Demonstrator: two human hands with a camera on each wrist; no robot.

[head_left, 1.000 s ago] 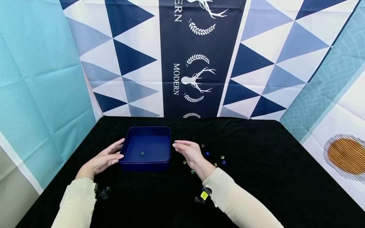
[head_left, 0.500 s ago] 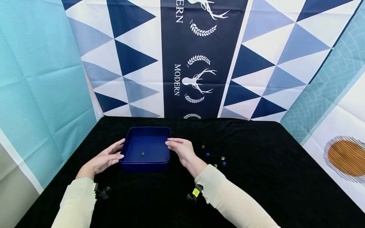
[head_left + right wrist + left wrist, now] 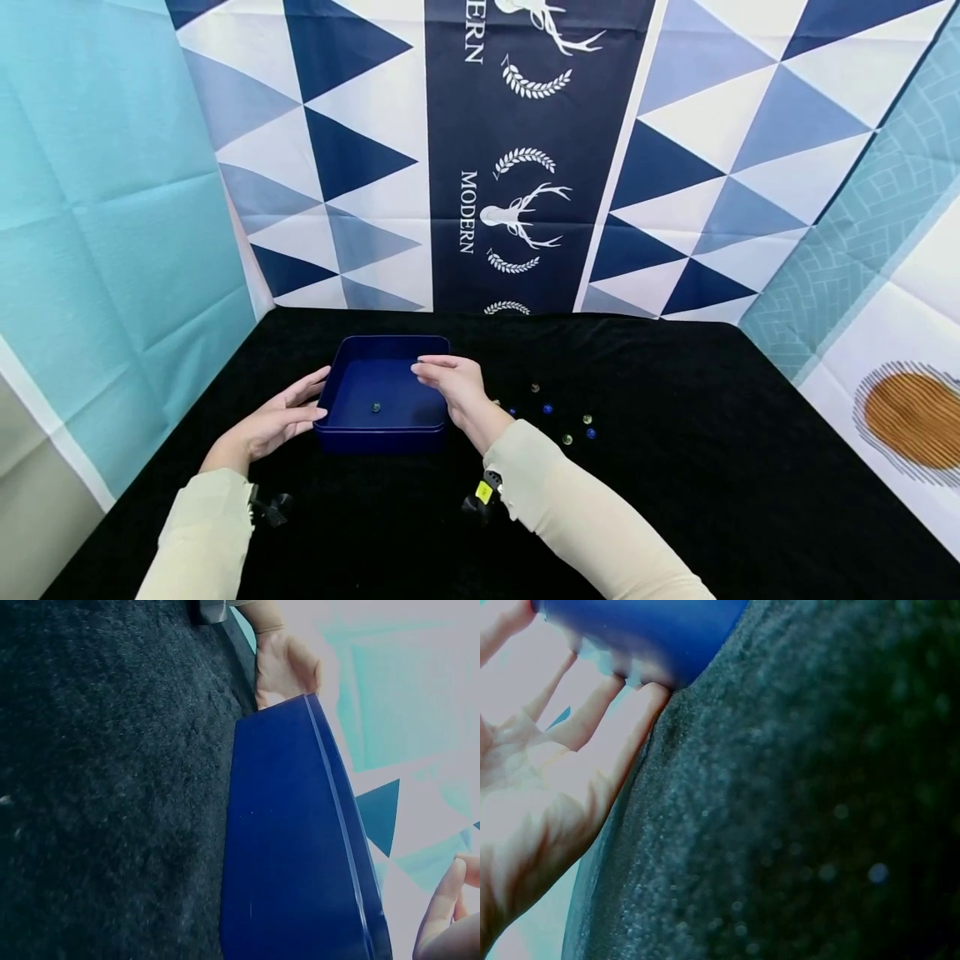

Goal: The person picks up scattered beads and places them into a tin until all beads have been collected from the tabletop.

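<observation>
A dark blue rectangular box (image 3: 382,441), without a lid, stands on the black cloth. One greenish marble (image 3: 376,407) lies on its floor. My left hand (image 3: 266,425) rests against the left side, its thumb at the front corner of the rim. The left wrist view shows its extended fingers (image 3: 630,720) touching the blue wall. Over the box's right rim, my right hand (image 3: 463,393) pinches with thumb and fingertips. A tiny dark spot at those tips looks like a marble, mostly hidden by the fingers. The right wrist view shows the fingertips (image 3: 450,881) above the rim.
Several loose marbles lie right of the box, among them a blue marble (image 3: 548,409) and a yellowish marble (image 3: 567,439). Some lie close by my right wrist. Black cloth (image 3: 720,467) covers the table, and a patterned curtain (image 3: 360,167) hangs behind it.
My right hand has moved left, from beside the box to above its right rim, uncovering some marbles. The left hand and the box have stayed in place.
</observation>
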